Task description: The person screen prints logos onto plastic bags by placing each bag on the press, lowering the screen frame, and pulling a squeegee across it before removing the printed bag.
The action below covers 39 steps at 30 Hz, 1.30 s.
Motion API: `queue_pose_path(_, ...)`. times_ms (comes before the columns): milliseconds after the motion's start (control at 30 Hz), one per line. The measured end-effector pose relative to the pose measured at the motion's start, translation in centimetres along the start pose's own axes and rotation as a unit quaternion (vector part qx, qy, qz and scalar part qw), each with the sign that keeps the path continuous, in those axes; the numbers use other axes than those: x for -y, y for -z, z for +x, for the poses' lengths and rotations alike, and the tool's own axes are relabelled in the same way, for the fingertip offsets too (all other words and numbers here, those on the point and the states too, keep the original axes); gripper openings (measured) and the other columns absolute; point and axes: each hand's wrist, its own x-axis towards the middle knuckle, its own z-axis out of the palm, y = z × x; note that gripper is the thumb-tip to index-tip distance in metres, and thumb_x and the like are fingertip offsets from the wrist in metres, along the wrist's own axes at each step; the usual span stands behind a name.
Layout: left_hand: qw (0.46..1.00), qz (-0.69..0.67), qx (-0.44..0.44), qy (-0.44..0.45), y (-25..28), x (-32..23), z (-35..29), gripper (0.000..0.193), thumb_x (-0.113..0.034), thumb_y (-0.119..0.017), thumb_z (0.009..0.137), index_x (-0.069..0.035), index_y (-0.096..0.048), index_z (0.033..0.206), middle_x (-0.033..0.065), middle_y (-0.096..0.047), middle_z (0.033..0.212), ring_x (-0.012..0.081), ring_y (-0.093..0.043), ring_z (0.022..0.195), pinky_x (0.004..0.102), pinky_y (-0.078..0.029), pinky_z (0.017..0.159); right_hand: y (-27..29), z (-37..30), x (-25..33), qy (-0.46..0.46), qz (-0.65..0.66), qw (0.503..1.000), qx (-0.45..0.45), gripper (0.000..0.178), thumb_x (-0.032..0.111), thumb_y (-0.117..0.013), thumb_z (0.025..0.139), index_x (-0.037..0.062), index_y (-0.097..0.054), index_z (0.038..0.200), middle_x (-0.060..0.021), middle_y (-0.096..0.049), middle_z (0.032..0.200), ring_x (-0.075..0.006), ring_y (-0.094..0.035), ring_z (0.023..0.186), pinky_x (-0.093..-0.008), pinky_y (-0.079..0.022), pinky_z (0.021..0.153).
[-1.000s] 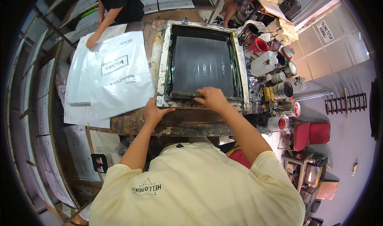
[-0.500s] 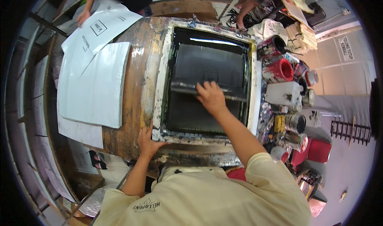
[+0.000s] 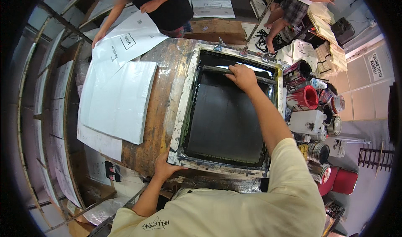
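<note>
My right hand [image 3: 243,77] is closed round a dark, bar-shaped squeegee [image 3: 213,70], which lies across the far end of a printing screen. The screen's pale, ink-stained wooden frame [image 3: 181,107] surrounds a dark mesh [image 3: 226,124] smeared with black ink. At the frame's near left corner rests my left hand [image 3: 166,166], thumb and fingers spread apart against the edge. To the left, a stack of white sheets [image 3: 117,103] lies on the worn wooden table [image 3: 161,107]. Across the table a co-worker's hands hold a printed white plastic sheet [image 3: 130,40] by its edges.
Ink cans and tubs, among them a red-stained bucket [image 3: 303,98] and a white jerrycan [image 3: 307,122], crowd the right side. Metal clamps [image 3: 218,45] stand at the frame's far edge. Racks [image 3: 63,124] line the left. Another person [image 3: 293,7] stands at the far right.
My right hand has pushed the squeegee from mid-screen to the far end. My left hand remains at the frame corner. The co-worker's second hand now shows on the sheet. The view has shifted.
</note>
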Motion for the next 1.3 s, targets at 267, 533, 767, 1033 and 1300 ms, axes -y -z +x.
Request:
queue_pose_path(267, 0.998, 0.003, -0.047, -0.039, 0.9, -0.5, -0.9, 0.119, -0.042, -0.104, 0.056, -0.007, -0.052, 0.157, 0.0153, -0.079, 0.116, 0.0282, -0.077, 0.105, 0.0395, -0.057, 0.094, 0.7, -15.7, 12.9, -0.007, 0.017, 0.999, -0.046, 0.034, 0.041, -0.077, 0.091, 0.0137, -0.065, 0.107, -0.011, -0.068, 0.103, -0.0344, -0.069, 0.096, -0.0491, -0.059, 0.072)
queue_pose_path(533, 0.988, -0.121, -0.06, -0.081, 2.6, -5.6, -0.9, 0.118, -0.047, -0.103, 0.06, -0.004, -0.051, 0.157, 0.0176, -0.075, 0.127, 0.0282, -0.074, 0.113, 0.0399, -0.055, 0.099, 13.6, -26.3, 23.0, -0.026, 0.046, 0.999, 0.004, 0.035, 0.037, -0.074, 0.092, 0.0067, -0.063, 0.104, -0.0148, -0.064, 0.098, -0.0364, -0.066, 0.095, -0.0503, -0.057, 0.076)
queue_pose_path(767, 0.971, -0.072, -0.094, -0.209, 3.0, -9.9, 1.1, 0.105, -0.048, -0.085, 0.089, 0.003, -0.031, 0.164, 0.027, -0.051, 0.153, 0.0361, -0.05, 0.14, 0.0475, -0.041, 0.114, 20.5, -21.9, 24.7, -0.033, -0.082, 0.962, -0.26, 0.032, 0.033, -0.073, 0.082, 0.0086, -0.063, 0.099, -0.0102, -0.059, 0.091, -0.0332, -0.058, 0.093, -0.0549, -0.037, 0.094)
queue_pose_path(1033, 0.925, 0.342, -0.018, -0.163, -7.7, 1.9, -1.2, 0.13, -0.095, -0.039, 0.087, 0.006, -0.019, 0.167, 0.0383, -0.002, 0.172, 0.0529, 0.009, 0.161, 0.0816, 0.009, 0.116, 26.6, -17.3, 22.6, -0.027, -0.078, 0.957, -0.279, 0.029, 0.034, -0.072, 0.086, 0.0062, -0.065, 0.093, -0.0092, -0.062, 0.083, -0.0314, -0.061, 0.085, -0.0503, -0.039, 0.089)
queue_pose_path(1300, 0.932, 0.345, 0.038, -0.103, -7.1, -0.6, -1.3, 0.132, -0.094, -0.043, 0.086, 0.007, -0.018, 0.167, 0.0277, -0.006, 0.176, 0.0464, 0.005, 0.163, 0.0775, 0.014, 0.118, 29.7, -13.3, 20.5, -0.023, -0.067, 0.952, -0.299, 0.033, 0.038, -0.071, 0.089, 0.0047, -0.068, 0.088, -0.0109, -0.065, 0.081, -0.0324, -0.065, 0.084, -0.0487, -0.041, 0.085)
